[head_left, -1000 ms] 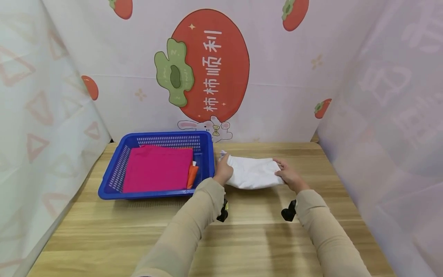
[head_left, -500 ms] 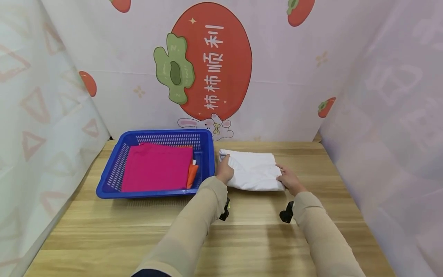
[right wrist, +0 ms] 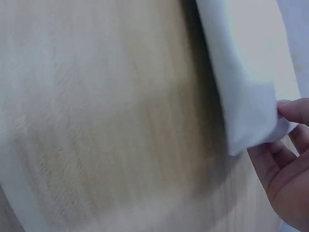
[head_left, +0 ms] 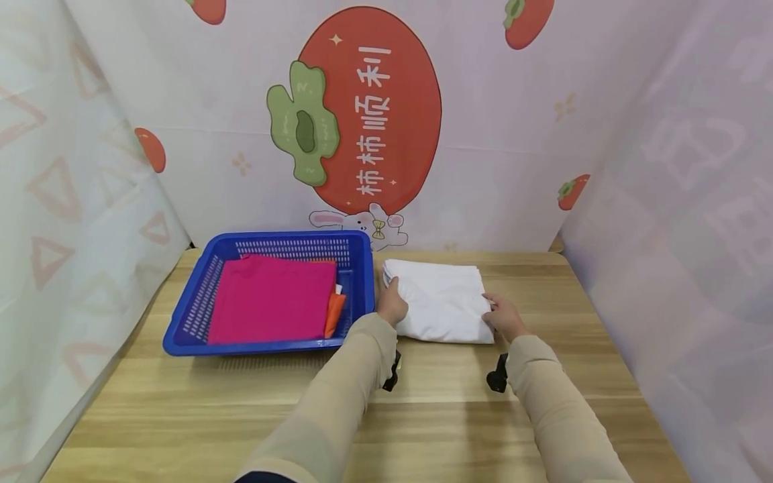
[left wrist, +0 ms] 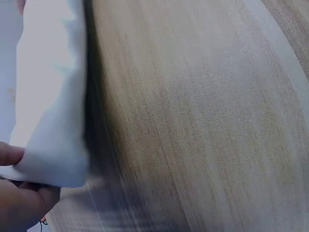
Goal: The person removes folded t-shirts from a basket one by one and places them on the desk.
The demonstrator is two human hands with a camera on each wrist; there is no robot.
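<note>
A folded white cloth (head_left: 443, 302) lies flat-looking between my two hands, right of the basket. My left hand (head_left: 392, 305) pinches its left edge, thumb on top and fingers beneath, as the left wrist view shows with the cloth (left wrist: 50, 96) between them. On the opposite edge my right hand (head_left: 506, 317) pinches the cloth too. In the right wrist view the thumb of that hand (right wrist: 289, 179) presses the top of the cloth (right wrist: 256, 87), with the other fingers underneath.
A blue plastic basket (head_left: 272, 346) stands left of the cloth on the wooden table (head_left: 435, 429). Inside it lie a folded magenta cloth (head_left: 272, 302) and an orange cloth (head_left: 334, 314). A printed white curtain (head_left: 483, 188) hangs behind the table, with others at both sides.
The white cloth has tipped from a slanted, foreshortened pose to a flatter one, showing more of its top. Both hands keep their pinch on its edges. The basket stays in place.
</note>
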